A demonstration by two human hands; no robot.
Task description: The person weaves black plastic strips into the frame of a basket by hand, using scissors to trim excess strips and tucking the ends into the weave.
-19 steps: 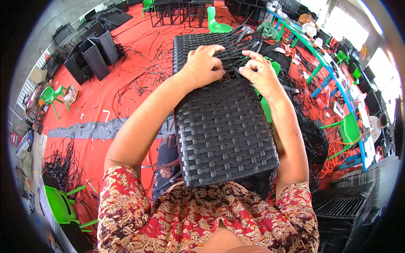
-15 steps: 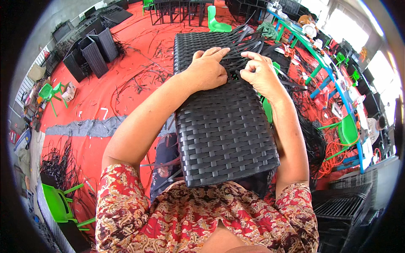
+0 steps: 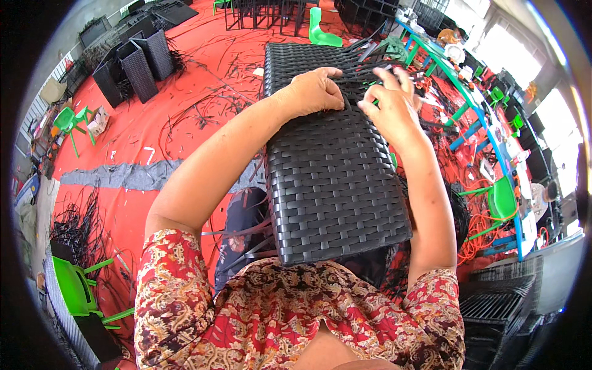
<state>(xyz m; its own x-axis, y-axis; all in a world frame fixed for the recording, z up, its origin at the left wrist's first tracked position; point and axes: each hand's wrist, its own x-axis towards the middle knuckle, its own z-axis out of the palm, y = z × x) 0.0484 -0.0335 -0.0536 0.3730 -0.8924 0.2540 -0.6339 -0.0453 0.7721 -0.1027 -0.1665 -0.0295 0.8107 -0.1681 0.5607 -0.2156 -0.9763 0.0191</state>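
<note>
A long black woven panel [image 3: 336,191] of flat plastic strips stretches away from my body, its near end by my lap. Close weave covers its near part, while loose black strips [image 3: 370,57] fan out at the far right. My left hand [image 3: 311,92] rests over the panel's far half, thumb and fingertips closed on a black strip at the gap in the weave. Just right of that gap, my right hand [image 3: 394,106] is raised, thumb and forefinger near the strips. Its other fingers are lifted and smeared by motion, so its grip is unclear.
Strip scraps litter the red floor covering [image 3: 203,80]. Black woven pieces [image 3: 135,68] stand at far left. Green chairs [image 3: 324,31] are scattered around, one at near left [image 3: 74,287]. A long blue-green table [image 3: 468,102] runs along the right, with orange cords [image 3: 478,237] below.
The panel has shifted slightly right in view. My left fingers have drawn into a pinch. My right hand has moved a little right, its outer fingers lifting and blurring.
</note>
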